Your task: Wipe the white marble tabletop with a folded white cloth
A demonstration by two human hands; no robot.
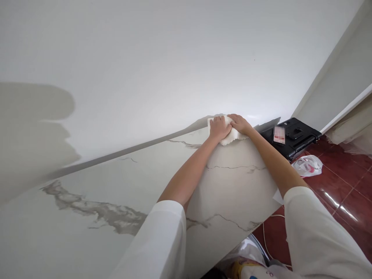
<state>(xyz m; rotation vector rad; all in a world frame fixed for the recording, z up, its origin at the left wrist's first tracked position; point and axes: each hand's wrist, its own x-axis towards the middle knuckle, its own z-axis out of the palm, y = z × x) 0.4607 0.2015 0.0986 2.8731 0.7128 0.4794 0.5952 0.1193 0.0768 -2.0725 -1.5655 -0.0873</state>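
Note:
Both arms reach out to the far edge of a white marble-patterned tabletop (238,190), close to the wall. Under my hands lies a crumpled white cloth (231,138). My left hand (219,128) grips it from above, fingers bent over its far side. Just to the right, my right hand (240,124) holds the same cloth, with its fingers turned toward the left hand. The two hands almost touch. Part of the cloth is hidden beneath them, and its lower edge spreads onto the tabletop.
A white wall (162,69) runs along the table's far side. Beyond the right end sits a black case (299,133) with a pink-and-white packet (279,135) on it. A white plastic bag (308,165) and a pale cable (264,236) lie on the red tiled floor (345,186).

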